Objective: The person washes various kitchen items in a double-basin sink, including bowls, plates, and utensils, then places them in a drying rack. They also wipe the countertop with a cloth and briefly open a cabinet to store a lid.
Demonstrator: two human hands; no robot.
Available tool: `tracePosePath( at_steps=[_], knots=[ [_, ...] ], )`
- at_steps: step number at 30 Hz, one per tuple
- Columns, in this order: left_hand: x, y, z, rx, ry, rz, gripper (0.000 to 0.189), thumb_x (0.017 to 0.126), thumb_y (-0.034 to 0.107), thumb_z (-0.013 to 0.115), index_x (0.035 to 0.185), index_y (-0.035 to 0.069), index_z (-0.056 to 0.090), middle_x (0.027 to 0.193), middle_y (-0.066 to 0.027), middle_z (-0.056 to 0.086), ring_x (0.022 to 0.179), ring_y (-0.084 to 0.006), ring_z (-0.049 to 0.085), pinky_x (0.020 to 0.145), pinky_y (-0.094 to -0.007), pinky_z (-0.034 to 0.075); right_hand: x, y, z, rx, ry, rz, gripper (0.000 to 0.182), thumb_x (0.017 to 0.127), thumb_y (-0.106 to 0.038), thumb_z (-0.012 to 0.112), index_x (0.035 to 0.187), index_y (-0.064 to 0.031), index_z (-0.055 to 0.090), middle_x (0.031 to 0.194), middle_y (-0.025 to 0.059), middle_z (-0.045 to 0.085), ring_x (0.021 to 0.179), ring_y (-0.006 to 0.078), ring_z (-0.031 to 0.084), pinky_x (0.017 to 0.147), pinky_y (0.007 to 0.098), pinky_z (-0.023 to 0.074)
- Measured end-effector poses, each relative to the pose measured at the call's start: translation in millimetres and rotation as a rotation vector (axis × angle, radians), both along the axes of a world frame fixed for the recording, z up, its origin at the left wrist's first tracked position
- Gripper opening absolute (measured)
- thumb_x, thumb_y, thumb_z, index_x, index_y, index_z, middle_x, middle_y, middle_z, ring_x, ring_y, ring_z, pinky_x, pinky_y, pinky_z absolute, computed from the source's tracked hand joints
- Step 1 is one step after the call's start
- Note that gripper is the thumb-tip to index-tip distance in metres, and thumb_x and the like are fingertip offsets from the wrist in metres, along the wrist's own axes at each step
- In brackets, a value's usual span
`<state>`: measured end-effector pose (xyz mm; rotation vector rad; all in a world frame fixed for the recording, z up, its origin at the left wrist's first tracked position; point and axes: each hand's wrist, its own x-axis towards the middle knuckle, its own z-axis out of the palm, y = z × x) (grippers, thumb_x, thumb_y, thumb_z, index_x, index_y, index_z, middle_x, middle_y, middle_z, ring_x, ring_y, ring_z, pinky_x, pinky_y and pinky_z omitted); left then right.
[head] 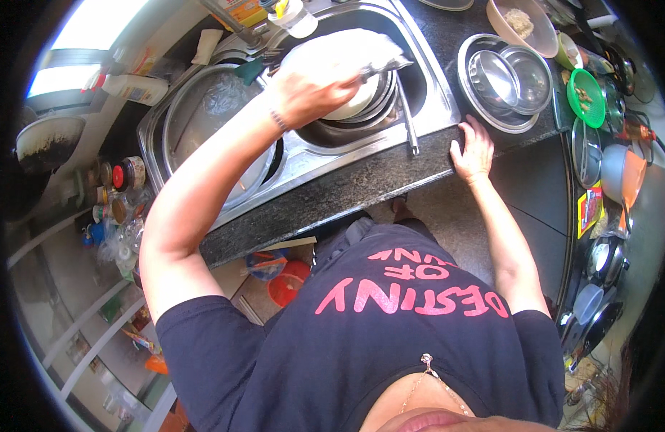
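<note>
My left hand [316,94] is over the right bowl of the stainless steel double sink [340,151], closed on a white bag-like bundle [337,51] with a dark, crumpled end. Glare washes out most of it, so its contents cannot be told. Beneath it, a white bowl [356,105] sits on nested metal bowls [386,108]. A metal utensil handle [409,124] leans across the sink's front rim. My right hand [475,148] rests empty on the dark stone counter edge, fingers spread, close to a steel basin [505,125] with two smaller metal bowls [529,86] inside.
A large round basin [173,146] holding liquid and clear plastic fills the left sink bowl. Behind stand the faucet [238,27], a clear plastic cup [294,19] and a spray bottle [132,89]. Rightward are a pinkish bowl [497,27] and a green colander [586,110].
</note>
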<state>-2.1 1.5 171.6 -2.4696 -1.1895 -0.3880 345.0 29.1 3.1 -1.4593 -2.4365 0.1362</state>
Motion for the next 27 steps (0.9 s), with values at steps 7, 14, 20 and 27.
tracePosePath(
  at_steps=[7,14,20,27],
  knots=[
    [29.4,108.6,-53.0,0.077,-0.022,0.018,0.011,0.073,0.013,0.054,0.083,0.007,0.054,0.081,-0.0066,0.054,0.077,-0.0180,0.057,0.065,-0.0272,0.048,-0.9,-1.5,1.7,-0.021,0.013,-0.023,0.046,0.067,-0.028,0.058,0.109,-0.0137,0.047,0.125,0.0074,0.040,0.114,0.0278,0.038,0.093,0.0425,0.0300],
    [15.9,122.7,-74.1,-0.110,0.425,0.243,0.009,0.071,0.017,0.055,0.076,0.014,0.062,0.081,0.0005,0.055,0.089,-0.0148,0.052,0.072,-0.0306,0.044,0.2,0.6,1.8,-0.021,0.036,-0.015,0.045,0.067,-0.028,0.058,0.109,-0.0140,0.047,0.125,0.0070,0.041,0.115,0.0271,0.038,0.093,0.0425,0.0305],
    [22.1,88.5,-54.6,-0.029,-0.117,0.397,0.023,0.073,0.008,0.051,0.093,0.014,0.060,0.095,-0.0050,0.060,0.087,-0.0220,0.058,0.073,-0.0331,0.047,2.6,1.1,0.5,-0.027,0.015,-0.041,0.045,0.067,-0.027,0.058,0.109,-0.0142,0.047,0.126,0.0069,0.040,0.115,0.0272,0.038,0.093,0.0429,0.0305],
    [26.0,-11.5,-81.7,-0.298,-0.532,0.387,0.037,0.070,0.014,0.062,0.107,0.020,0.057,0.120,-0.0130,0.047,0.108,-0.0304,0.047,0.093,-0.0379,0.039,-5.0,-0.7,4.2,-0.011,-0.005,0.006,0.046,0.066,-0.023,0.058,0.109,-0.0125,0.044,0.125,0.0082,0.040,0.114,0.0299,0.038,0.091,0.0452,0.0325]
  ],
)
